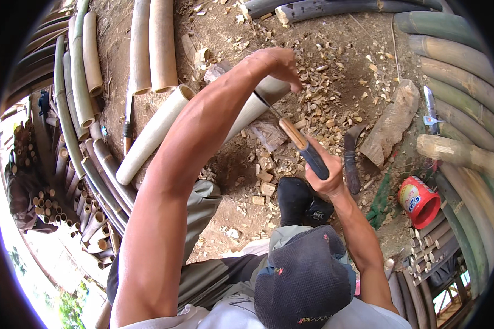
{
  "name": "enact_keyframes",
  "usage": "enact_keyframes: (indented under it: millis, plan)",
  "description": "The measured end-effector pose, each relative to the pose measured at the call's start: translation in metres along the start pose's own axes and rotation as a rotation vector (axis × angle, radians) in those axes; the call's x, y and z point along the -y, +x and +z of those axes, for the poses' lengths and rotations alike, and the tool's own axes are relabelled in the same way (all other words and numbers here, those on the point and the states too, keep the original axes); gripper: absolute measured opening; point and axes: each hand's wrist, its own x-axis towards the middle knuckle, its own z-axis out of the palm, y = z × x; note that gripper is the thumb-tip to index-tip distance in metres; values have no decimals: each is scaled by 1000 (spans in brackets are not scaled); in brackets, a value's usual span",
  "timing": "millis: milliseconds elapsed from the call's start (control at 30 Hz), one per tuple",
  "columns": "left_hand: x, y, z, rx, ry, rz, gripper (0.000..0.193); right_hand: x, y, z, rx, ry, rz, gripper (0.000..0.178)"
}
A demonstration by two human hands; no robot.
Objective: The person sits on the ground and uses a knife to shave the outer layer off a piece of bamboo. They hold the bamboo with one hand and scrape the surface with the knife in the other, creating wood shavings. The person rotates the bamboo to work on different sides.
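Note:
My right hand (325, 174) is closed round the dark grip of a knife (293, 134) with a long, partly wooden handle. Its thin dark blade points up and left, across the pale bamboo tube (248, 116) in front of me. At the far end of that tube is my left hand (282, 64), bent at the wrist, with its fingers curled down at the tube's end; some of them are hidden. Below my left forearm the tube's near part goes out of sight. Close to the tube lies a wood block (269, 134).
Wood chips (324, 104) litter the dirt. A sheathed-looking dark blade (350, 159) and a split log (392, 123) lie right, near a red bucket (419, 202). Another bamboo tube (153, 134) and a long knife (128, 120) lie left. Bamboo poles (455, 55) line both sides.

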Motion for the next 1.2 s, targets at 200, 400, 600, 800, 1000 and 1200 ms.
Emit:
enact_keyframes:
  millis: [200, 400, 600, 800, 1000, 1200]
  plan:
    - [16, 5, 2, -1, 15, -17, 38, 37, -85, -61, 76, -125, 127, 59]
    - [16, -3, -4, 38, 45, 23, 41, 44, -122, -89, 103, -155, 95, 60]
    - [7, 1, -13, -18, -21, 6, 44, -8, -9, 1, 45, 17, 56, 61]
    - [-3, -23, -62, -267, -201, 182, 51, 35, -71, -55, -64, -136, 7, 54]
    - [-35, -139, -71, -434, -619, 262, 90, 53, -154, -139, -88, -778, -251, 65]
    - [-65, -223, -30, -436, -645, 9, 84, -17, -205, -154, -76, -1172, -83, 74]
